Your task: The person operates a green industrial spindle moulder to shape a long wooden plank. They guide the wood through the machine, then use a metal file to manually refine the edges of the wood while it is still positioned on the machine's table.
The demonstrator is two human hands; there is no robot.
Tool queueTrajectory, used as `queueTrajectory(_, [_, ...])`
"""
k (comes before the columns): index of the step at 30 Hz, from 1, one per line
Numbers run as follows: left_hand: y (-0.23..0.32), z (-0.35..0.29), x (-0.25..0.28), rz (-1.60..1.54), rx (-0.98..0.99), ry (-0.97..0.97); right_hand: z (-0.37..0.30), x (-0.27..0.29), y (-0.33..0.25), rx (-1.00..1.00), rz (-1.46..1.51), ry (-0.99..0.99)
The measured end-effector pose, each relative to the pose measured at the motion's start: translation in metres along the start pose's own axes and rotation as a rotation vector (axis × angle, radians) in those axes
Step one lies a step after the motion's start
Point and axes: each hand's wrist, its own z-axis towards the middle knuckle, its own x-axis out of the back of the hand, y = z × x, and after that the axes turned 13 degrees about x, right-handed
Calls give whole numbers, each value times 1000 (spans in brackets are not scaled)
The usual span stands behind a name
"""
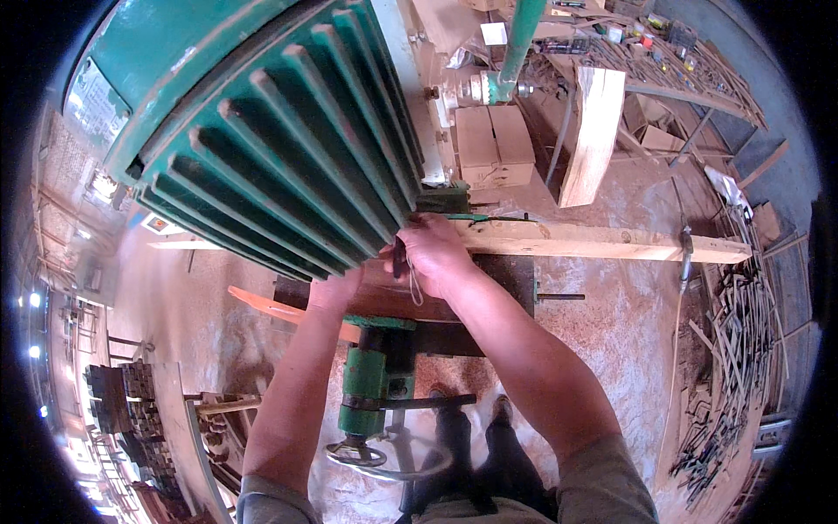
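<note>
Dark corded handle (400,259) runs twelve-to-six at nine o'clock of our right hand (431,248), curled round it; what our left hand (339,287) grips, we cannot tell.

Your view is bright; white glare spots (34,352) flare far left; edges bend toward a black rim (816,472).

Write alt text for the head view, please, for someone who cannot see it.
A person's right grip holds a small dark object beside a ribbed green metal cover, which partly hides the left grip. A long pale wooden beam extends rightward.
</note>
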Motion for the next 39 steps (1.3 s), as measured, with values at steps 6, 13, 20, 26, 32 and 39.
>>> queueTrajectory(6, [3, 12, 4, 45, -204, 222, 11, -4, -7, 19, -57, -24])
queueTrajectory(13, [-5, 15, 20, -370, 117, -353, 23, -10, -24, -219, -84, -40])
queueTrajectory(20, [2, -10, -1, -33, -92, 23, 16, -29, -8, -62, -134, 270])
queueTrajectory(26, [9, -15, 14, 211, -88, -321, 14, -21, 6, 189, -347, 181])
queueTrajectory(32, [6, -11, 12, 302, -128, -183, 11, -23, -1, 515, -1047, 64])
queueTrajectory(39, [10, -17, -5, 172, -72, -35, 31, 10, 24, 758, -1209, 50])
